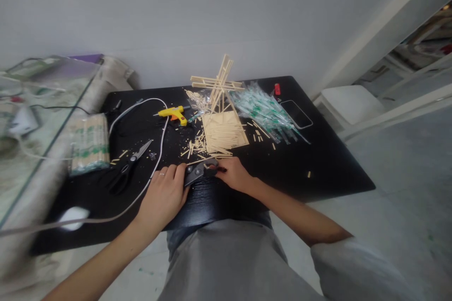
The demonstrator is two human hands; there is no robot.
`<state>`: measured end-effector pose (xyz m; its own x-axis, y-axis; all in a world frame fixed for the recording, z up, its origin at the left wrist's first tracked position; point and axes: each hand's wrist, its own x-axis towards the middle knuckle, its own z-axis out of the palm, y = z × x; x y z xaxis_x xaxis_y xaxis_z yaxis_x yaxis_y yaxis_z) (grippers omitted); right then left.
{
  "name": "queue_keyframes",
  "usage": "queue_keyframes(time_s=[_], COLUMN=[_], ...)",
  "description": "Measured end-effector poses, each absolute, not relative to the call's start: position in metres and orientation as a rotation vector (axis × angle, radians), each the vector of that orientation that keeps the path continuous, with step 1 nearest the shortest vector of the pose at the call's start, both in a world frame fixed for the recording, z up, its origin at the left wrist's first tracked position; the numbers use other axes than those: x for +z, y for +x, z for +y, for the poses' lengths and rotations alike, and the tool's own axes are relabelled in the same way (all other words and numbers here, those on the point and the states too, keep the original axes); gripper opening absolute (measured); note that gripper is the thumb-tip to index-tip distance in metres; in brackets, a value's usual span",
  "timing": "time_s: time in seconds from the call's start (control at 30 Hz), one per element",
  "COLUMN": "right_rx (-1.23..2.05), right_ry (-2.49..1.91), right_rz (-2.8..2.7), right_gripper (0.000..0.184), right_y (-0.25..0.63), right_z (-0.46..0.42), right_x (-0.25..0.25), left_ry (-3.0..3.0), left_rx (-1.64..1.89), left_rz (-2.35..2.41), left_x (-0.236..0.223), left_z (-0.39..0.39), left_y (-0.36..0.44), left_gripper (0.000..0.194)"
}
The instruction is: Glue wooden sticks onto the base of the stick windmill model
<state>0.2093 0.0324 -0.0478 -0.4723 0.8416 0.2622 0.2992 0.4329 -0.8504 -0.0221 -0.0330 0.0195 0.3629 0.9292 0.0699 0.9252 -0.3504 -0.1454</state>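
Grey, flat-headed metal cutters [194, 174] sit gripped in the left hand [162, 195]; the right hand [235, 175] is beside their jaws, its grasp unclear; best keep fingertips clear.

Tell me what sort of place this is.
Probably a home or small craft workspace: a black table holds a yellow glue gun, scissors and a windmill-like model of pale sticks.

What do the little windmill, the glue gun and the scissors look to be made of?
Windmill: probably bare wood, matt; pale, straight sticks suggest it.
Glue gun: likely plastic; its body is evenly bright yellow.
Scissors: grey blades look like metal, dark handles perhaps plastic, though blurred.
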Motion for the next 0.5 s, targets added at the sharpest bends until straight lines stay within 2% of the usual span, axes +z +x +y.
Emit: queue_keyframes(time_s=[0.3, 0.5], right_rx=[0.974, 0.989], right_ry=[-1.010, -1.014], right_rz=[-2.034, -2.031], right_gripper=[0.008, 0.010], right_y=[0.2119, 0.2116], right_z=[0.0327, 0.0329], right_x=[-0.0453, -0.0460], left_ry=[-2.461, -2.431], left_rx=[0.137, 0.196], left_rz=[-1.709, -1.736], left_x=[0.0232, 0.0238], left_z=[-0.0331, -0.0344], left_y=[-0.0158, -0.0144], left_gripper=[0.012, 0.024])
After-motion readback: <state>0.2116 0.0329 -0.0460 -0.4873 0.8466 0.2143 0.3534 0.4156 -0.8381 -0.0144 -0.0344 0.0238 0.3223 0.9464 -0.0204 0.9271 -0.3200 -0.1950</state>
